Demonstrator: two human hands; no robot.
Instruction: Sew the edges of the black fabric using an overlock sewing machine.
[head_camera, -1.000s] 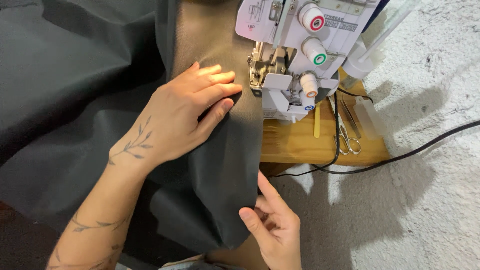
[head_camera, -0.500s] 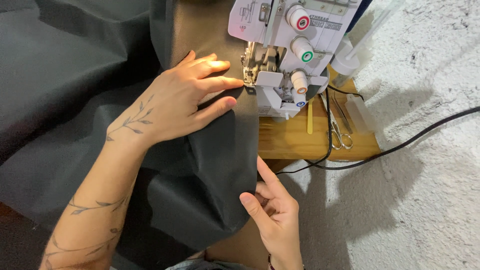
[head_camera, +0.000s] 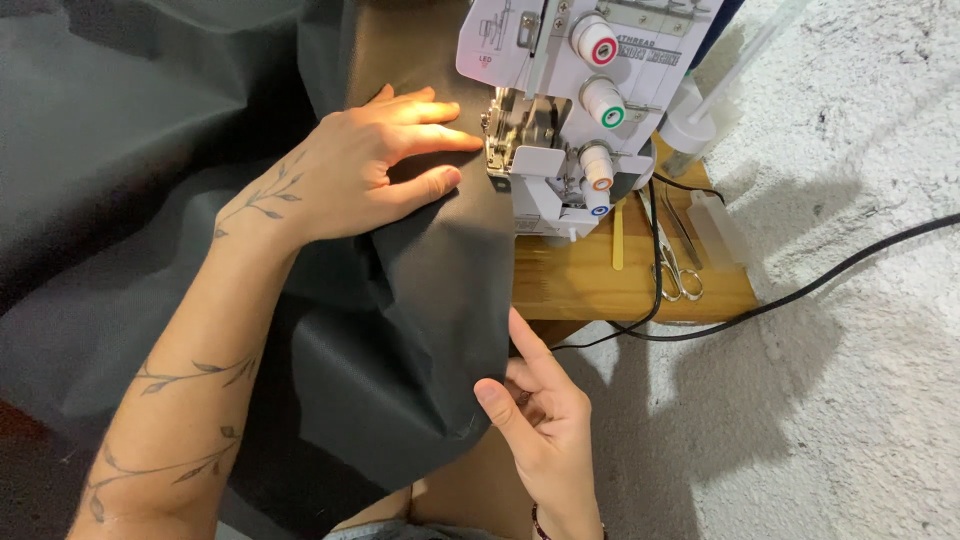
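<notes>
Surface: small wooden table (head_camera: 600, 285), set against a rough whitewashed wall or floor (head_camera: 850, 400) to the right; cast shadows fall across it. A black cable (head_camera: 800, 295) runs over that white surface onto the table.

One white serger (head_camera: 570, 110) stands at the table's back edge. Four knobs show on its front, ringed red, green, orange and blue from the top down. Beside it on the wood: one pair of scissors (head_camera: 680, 280), one tweezers (head_camera: 682, 232), one thin yellow stick (head_camera: 618, 235), one clear plastic piece (head_camera: 720, 228).

Fabric (head_camera: 420, 330): one large dark grey sheet, matte, smooth weave, loosely folded. It fills the left of the view, drapes over the table's front edge and down toward the lap. Its right edge runs up to the serger's foot.

Left hand (head_camera: 375, 165): flat on the fabric, palm down, fingers spread and extended, tips just beside the serger's foot. It presses; it grasps nothing. Leaf tattoos along the forearm.

Right hand (head_camera: 535, 410): lower down, below the table edge, half closed, with thumb and forefinger pinching the fabric's hanging edge.

Two hands, both the wearer's.
</notes>
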